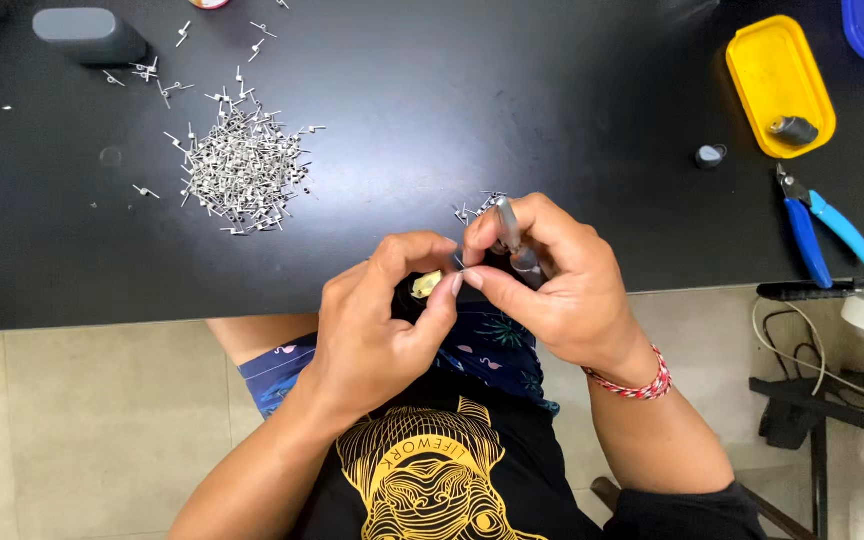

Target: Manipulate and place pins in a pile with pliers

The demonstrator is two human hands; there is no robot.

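Pinching a small yellowish part (426, 285) in your left hand (382, 330), you keep it at the black table's (512, 100) near edge — close to your eyes. Your right hand (542, 280) grips a slim metal tool (508, 228), tip touching the part, while the pile of tiny metal coils (244, 165) lies well apart on your left.

Both forearms rose from six o'clock and converged at centre frame. The left hand (377, 320) curled with thumb and forefinger pinched together, while the right hand (552, 280) met it from three o'clock, fingers (497, 290) bent and closed.
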